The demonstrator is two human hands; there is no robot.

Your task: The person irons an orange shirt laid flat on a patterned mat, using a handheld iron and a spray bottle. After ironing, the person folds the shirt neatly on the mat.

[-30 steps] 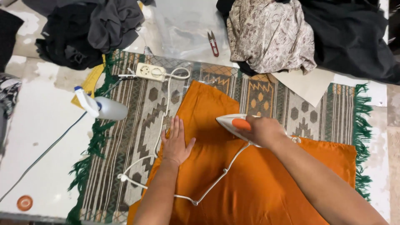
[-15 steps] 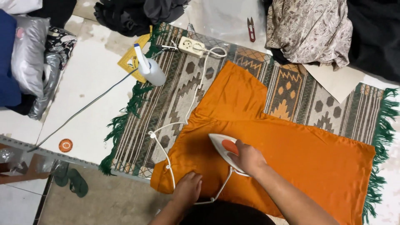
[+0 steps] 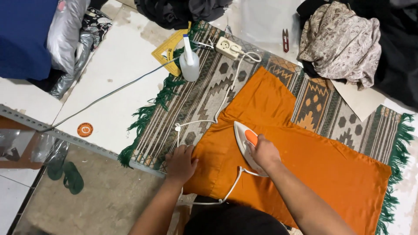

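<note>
While the patterned rug covers pale floor tiles, orange cloth overlies it.

A patterned woven rug in grey, brown and cream, edged with green fringe, lies on a pale tiled floor; the tiles look stained in places. Up and to the left of where the work is gripped, a white spray bottle stands at the rug's edge, beside a yellow set square and a white power strip. Farther up, dark clothes are heaped, and to the upper right lies a crumpled beige patterned cloth. Far left sit a blue bundle and silver-grey plastic. Lower left, a metal angle rail borders a lower concrete floor with green sandals. Light is even and soft.
</note>
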